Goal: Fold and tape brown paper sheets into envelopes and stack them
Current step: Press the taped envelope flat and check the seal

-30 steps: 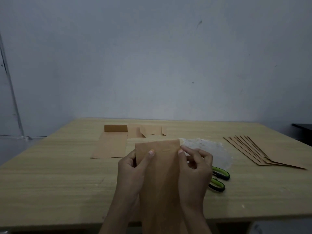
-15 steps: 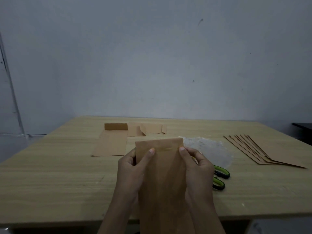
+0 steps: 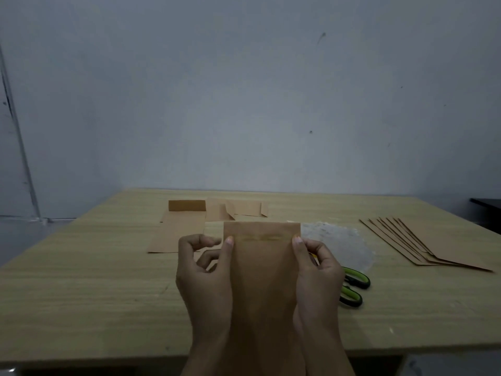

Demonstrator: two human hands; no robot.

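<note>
**Pale wood table, envelope held over its near edge**

Above the table [image 3: 81, 308], at the middle of the near edge, the envelope [image 3: 261, 280] is held up off the wood, with tape [image 3: 261, 237] across its top. The left hand [image 3: 203, 280] and right hand [image 3: 317, 278] pinch its side edges, thumbs at the tape ends and fingers curled behind. Scissors [image 3: 355, 286] lie just right of them. Sheets [image 3: 433, 245] fan out at the right edge, and folded pieces [image 3: 179, 232] lie toward the far edge. The likely risk is that uneven thumb pressure wrinkles the tape or skews the flap.

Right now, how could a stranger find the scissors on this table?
On the wooden table, look just right of the right hand gripping the envelope. The scissors lie there, the only thing with green handles among brown paper.
</note>
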